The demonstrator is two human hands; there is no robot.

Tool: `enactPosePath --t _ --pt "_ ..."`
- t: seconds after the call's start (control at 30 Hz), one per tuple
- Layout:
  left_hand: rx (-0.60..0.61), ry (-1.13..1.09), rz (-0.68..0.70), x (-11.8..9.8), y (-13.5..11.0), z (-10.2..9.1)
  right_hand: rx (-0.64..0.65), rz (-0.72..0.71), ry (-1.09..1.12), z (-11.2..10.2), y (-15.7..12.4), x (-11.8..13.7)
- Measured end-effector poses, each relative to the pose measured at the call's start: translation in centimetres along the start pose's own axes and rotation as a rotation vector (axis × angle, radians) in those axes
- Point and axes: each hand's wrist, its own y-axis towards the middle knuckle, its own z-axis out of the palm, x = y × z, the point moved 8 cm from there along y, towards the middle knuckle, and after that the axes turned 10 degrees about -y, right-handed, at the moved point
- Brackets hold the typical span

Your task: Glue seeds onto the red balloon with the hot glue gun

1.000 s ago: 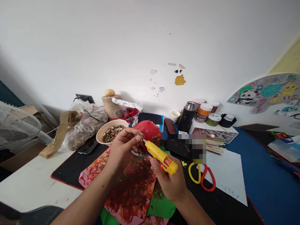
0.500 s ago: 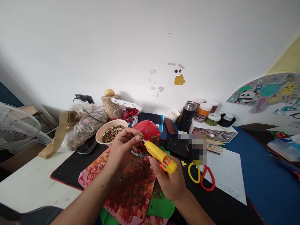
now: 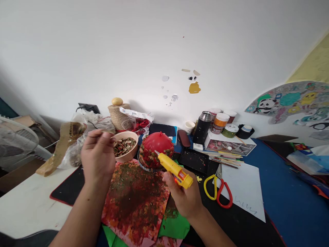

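Just below centre frame, the chip-studded red balloon [image 3: 158, 143] lies up-left of the nearer right hand [image 3: 183, 199], whose fingers grip a yellow hot-glue gun [image 3: 172, 167] slanting nozzle-first toward it; whether the blurred left hand [image 3: 99, 162], centre-left, pinches anything, I cannot tell.

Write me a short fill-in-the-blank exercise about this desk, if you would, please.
The person's ____ hand holds the yellow glue gun.
The scissors have one yellow handle and one ____ handle.
In the picture, the bowl of loose pieces stands to the ____ of the balloon.
Missing words: right; red; left.
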Motion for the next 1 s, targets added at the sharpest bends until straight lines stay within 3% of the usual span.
enactPosePath --t 0.13,0.27,0.43,0.7,0.83,1.0 --pt "-0.123 0.058 0.057 -1.3 2.7 -3.1 -0.125 0.115 0.154 -1.6 0.1 -1.7" --pt "-0.03 0.099 0.067 -1.4 1.4 -1.9 -0.206 0.207 0.274 -2.4 0.5 -3.2" --pt "0.264 0.335 -0.026 -0.4 -2.6 2.3 -0.204 0.289 0.339 -2.0 0.6 -3.9" --pt "0.896 0.867 0.443 0.0 -6.5 9.2 -0.195 0.272 0.31 -2.1 0.5 -3.1" --pt "1.1 0.97 0.565 1.6 -7.9 10.4 -0.192 0.232 0.269 -2.3 0.8 -2.6" --pt "1.247 1.072 0.608 3.0 -8.8 10.0 -0.18 0.201 0.238 -2.5 0.9 -2.0"
